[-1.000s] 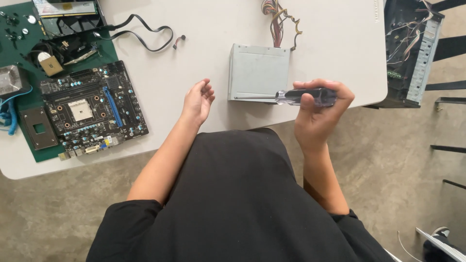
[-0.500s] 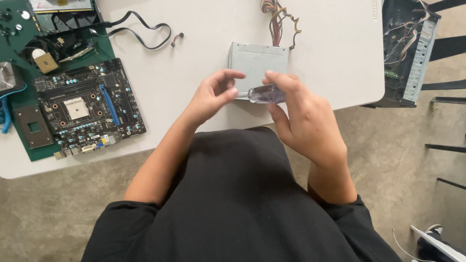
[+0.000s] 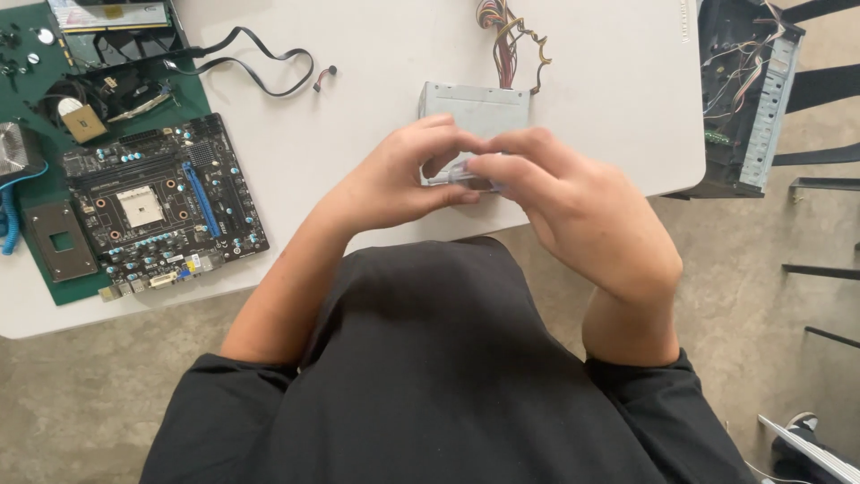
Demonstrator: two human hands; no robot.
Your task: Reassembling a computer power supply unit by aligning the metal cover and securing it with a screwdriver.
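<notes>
1. The left hand [image 3: 403,179] and right hand [image 3: 573,211] meet at the table's near edge, fingers pinched together on a small clear-handled screwdriver [image 3: 470,173], mostly hidden between them.
2. The grey power supply box [image 3: 475,108] lies just beyond the hands, at twelve o'clock, its coloured wires [image 3: 503,31] trailing farther away.
3. A black motherboard [image 3: 161,211] sits at nine o'clock on a green mat [image 3: 31,108].
4. An open computer case [image 3: 743,99] stands at two o'clock, off the white table [image 3: 376,45].

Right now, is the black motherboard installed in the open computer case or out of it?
Out: black motherboard lies flat on green mat; case sits apart.
</notes>
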